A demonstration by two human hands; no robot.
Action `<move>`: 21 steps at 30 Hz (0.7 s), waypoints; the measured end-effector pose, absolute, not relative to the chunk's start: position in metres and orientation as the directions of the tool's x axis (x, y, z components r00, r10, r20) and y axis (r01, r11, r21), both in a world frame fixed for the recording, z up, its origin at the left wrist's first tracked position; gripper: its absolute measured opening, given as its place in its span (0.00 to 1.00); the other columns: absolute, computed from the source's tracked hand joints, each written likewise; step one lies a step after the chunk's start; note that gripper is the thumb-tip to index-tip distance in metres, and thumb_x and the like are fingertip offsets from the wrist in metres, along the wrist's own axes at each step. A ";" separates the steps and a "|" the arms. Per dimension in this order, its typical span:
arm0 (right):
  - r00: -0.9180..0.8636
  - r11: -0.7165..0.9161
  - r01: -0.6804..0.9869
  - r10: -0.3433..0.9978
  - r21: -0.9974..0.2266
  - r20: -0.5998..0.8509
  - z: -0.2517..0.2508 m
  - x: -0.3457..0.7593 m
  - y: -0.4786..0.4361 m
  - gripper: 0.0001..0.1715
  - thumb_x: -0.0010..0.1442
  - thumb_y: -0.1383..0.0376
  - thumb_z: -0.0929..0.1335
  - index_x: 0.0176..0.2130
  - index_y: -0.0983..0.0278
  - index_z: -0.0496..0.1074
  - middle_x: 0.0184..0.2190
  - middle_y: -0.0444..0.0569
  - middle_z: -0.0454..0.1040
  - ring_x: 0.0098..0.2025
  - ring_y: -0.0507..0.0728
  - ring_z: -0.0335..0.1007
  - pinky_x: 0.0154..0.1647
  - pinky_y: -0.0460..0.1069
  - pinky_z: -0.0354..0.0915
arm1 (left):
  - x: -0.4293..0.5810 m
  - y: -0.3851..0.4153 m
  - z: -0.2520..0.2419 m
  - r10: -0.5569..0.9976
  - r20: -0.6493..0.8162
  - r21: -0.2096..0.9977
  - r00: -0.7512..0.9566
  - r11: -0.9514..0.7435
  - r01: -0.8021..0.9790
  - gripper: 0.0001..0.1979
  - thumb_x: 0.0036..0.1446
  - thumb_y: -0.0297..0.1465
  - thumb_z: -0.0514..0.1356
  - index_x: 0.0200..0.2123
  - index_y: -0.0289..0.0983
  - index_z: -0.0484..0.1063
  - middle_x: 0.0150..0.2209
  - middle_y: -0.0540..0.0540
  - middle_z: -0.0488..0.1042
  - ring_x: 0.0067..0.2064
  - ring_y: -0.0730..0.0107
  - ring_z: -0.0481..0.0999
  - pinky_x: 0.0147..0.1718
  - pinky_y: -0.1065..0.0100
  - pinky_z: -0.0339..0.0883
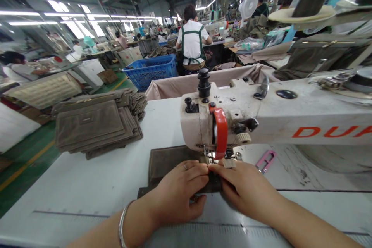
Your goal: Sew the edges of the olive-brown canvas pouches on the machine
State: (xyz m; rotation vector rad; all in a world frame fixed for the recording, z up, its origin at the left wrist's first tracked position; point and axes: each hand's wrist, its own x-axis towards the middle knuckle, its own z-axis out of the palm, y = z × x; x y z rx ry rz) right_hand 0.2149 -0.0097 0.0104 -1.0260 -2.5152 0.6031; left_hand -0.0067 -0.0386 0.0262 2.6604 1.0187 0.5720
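Observation:
A dark olive fabric piece (168, 162) lies on the white table under the needle area of a white sewing machine (273, 112) with a red guard (221, 133). My left hand (184, 184), with a ring and a silver bangle, rests on the fabric, its fingers together and pressing near the presser foot. Just right of the foot is my right hand (242, 184), its fingertips meeting the left ones on the fabric edge; a wrap shows on one finger. What lies beneath the fingertips is partly hidden.
A stack of olive fabric pieces (90, 124) sits at the table's left. Pink thread snips (266, 161) lie right of my right hand. Behind are a blue crate (154, 70) and a person in a green apron (192, 40).

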 end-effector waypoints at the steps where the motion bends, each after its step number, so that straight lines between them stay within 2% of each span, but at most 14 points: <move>1: -0.674 0.647 0.574 0.722 -0.503 0.160 0.011 0.215 -0.009 0.16 0.60 0.71 0.61 0.46 0.61 0.71 0.44 0.51 0.75 0.46 0.61 0.70 0.48 0.56 0.66 | -0.007 -0.035 0.026 0.671 0.284 0.351 0.685 -0.737 0.578 0.19 0.52 0.26 0.59 0.48 0.35 0.70 0.51 0.41 0.73 0.53 0.59 0.72 0.58 0.58 0.65; 5: -0.678 0.654 0.582 0.718 -0.482 0.155 0.010 0.214 -0.007 0.15 0.61 0.70 0.60 0.46 0.62 0.70 0.44 0.51 0.75 0.46 0.61 0.71 0.48 0.55 0.66 | -0.011 -0.022 0.023 0.642 0.323 0.334 0.696 -0.765 0.551 0.16 0.53 0.29 0.61 0.46 0.34 0.70 0.49 0.41 0.75 0.51 0.60 0.74 0.58 0.59 0.64; 10: -0.671 0.660 0.583 0.720 -0.475 0.177 0.009 0.214 -0.009 0.14 0.61 0.71 0.60 0.44 0.62 0.70 0.44 0.52 0.75 0.46 0.62 0.71 0.47 0.56 0.67 | -0.015 -0.007 0.022 0.622 0.295 0.270 0.725 -0.782 0.561 0.14 0.60 0.35 0.61 0.47 0.36 0.70 0.49 0.42 0.75 0.53 0.60 0.73 0.56 0.60 0.65; 13: -0.673 0.668 0.530 0.706 -0.522 0.220 0.010 0.216 -0.008 0.15 0.61 0.72 0.60 0.45 0.61 0.70 0.43 0.50 0.74 0.46 0.59 0.71 0.47 0.54 0.67 | -0.014 -0.007 0.021 0.633 0.282 0.200 0.721 -0.773 0.601 0.12 0.62 0.34 0.59 0.48 0.37 0.70 0.49 0.43 0.76 0.52 0.59 0.73 0.54 0.57 0.66; 17: -0.580 0.648 0.532 0.748 -0.544 0.323 0.010 0.221 -0.004 0.11 0.62 0.71 0.60 0.38 0.62 0.70 0.41 0.52 0.73 0.45 0.59 0.69 0.46 0.53 0.67 | -0.014 -0.016 0.017 0.668 0.362 0.106 0.650 -0.722 0.684 0.12 0.63 0.31 0.59 0.50 0.35 0.70 0.47 0.42 0.76 0.50 0.57 0.74 0.51 0.53 0.68; 19: -0.501 0.620 0.597 0.784 -0.510 0.367 0.009 0.223 -0.002 0.10 0.62 0.70 0.60 0.37 0.62 0.70 0.42 0.53 0.72 0.47 0.61 0.68 0.46 0.54 0.66 | -0.016 -0.018 0.013 0.651 0.427 0.112 0.627 -0.727 0.678 0.12 0.64 0.28 0.58 0.51 0.34 0.70 0.47 0.41 0.76 0.49 0.59 0.74 0.51 0.56 0.69; 21: -0.453 0.591 0.659 0.806 -0.465 0.381 0.008 0.223 0.001 0.10 0.62 0.69 0.60 0.39 0.63 0.70 0.44 0.55 0.71 0.48 0.62 0.66 0.46 0.55 0.66 | -0.020 -0.017 0.010 0.649 0.452 0.175 0.612 -0.738 0.652 0.12 0.64 0.27 0.58 0.50 0.35 0.70 0.46 0.42 0.77 0.48 0.62 0.75 0.51 0.58 0.69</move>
